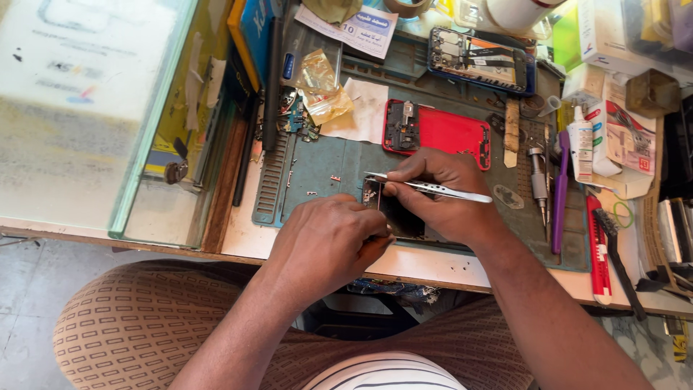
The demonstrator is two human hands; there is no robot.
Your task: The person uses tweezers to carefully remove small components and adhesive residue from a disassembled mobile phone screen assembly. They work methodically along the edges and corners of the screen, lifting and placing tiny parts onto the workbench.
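**A:** What sits closest to the camera?

**B:** The person's lap in brown patterned trousers, then both forearms reaching up to the near edge of the worktop (238,242). The left hand (325,242) is curled nearly closed, its fingertips pressing on the near end of a dark opened phone (397,217) that lies on a teal repair mat (317,170) at the mat's near edge. I cannot tell whether those fingers grip anything small.

**A:** And the other hand?

**B:** The right hand (440,195) rests over the phone's right side, fingers closed around silver tweezers (429,187). The tweezer tip points left, touching the phone's upper left corner.

**A:** What lies beyond the hands?

**B:** Just behind the right hand, a red phone back cover (451,133) with a dark circuit board at its left end. A few tiny screws (335,178) are scattered on the mat, left of the hands. Along the mat's right edge stand a metal screwdriver (538,184), a purple pry tool (561,191), and a red-handled brush (598,249) off the mat.

**A:** And farthest away?

**B:** At the far edge, a blue phone frame (480,61) with exposed parts. To the left, a glass counter top (155,130) borders the worktop.
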